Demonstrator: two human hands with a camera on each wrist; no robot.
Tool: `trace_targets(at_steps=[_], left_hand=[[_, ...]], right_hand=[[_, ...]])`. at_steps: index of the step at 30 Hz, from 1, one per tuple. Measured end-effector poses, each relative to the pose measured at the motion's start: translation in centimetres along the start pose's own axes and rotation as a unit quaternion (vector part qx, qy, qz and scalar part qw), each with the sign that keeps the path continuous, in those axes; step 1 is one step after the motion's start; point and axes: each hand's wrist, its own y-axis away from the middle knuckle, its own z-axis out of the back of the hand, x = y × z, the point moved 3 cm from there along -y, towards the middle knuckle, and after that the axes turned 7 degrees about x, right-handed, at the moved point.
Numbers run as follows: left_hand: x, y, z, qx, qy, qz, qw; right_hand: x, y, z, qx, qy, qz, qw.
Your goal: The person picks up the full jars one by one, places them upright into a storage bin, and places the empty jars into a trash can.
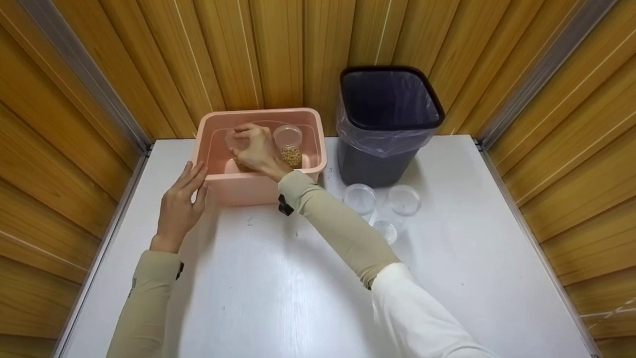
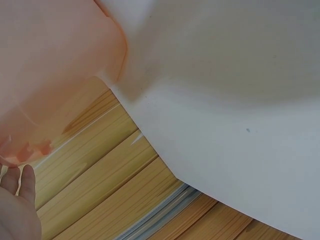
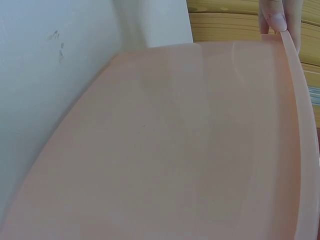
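In the head view, my right hand (image 1: 258, 149) reaches into a pink plastic bin (image 1: 243, 191). Its fingers curl round a clear jar (image 1: 236, 139) with tan beans low in it, and the hand covers much of that jar. Just to the right stands a second clear jar (image 1: 289, 146), part filled with the same round beans. My left hand (image 1: 180, 206) touches the bin's front left corner, fingers fairly straight along the side. The right wrist view has the left thumb (image 3: 276, 21) by the rim; straight left fingertips (image 2: 27, 180) meet the bin in the left wrist view.
Right of the pink bin stands a dark trash can (image 1: 370, 161) with a clear liner folded over its rim. Several clear round plastic pieces (image 1: 404, 200) lie in front of it on the white table (image 1: 248, 298). Wood-patterned walls (image 1: 278, 49) enclose the back and sides.
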Motion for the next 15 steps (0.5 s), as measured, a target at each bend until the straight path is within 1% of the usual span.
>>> trace_targets(at_steps=[7,10,12,15], left_hand=[[-0.1,0.0,-0.1,0.001,0.001,0.001,1.0],[-0.2,0.1,-0.2,0.005,0.001,0.0,1.0],[-0.1,0.1,-0.2,0.005,0.002,0.002,1.0],[0.0,0.1,0.0,0.001,0.001,0.004,1.0]], right_hand=[[-0.3,0.1,-0.1,0.001,0.016,-0.002,0.9999],[0.0,0.0,0.4,-0.016,0.011,0.001,0.9998],[0.6,-0.1,0.9,-0.034,-0.004,0.015,0.9993],[2.0,-0.5,1.9,-0.059,-0.021,0.054,0.9966]])
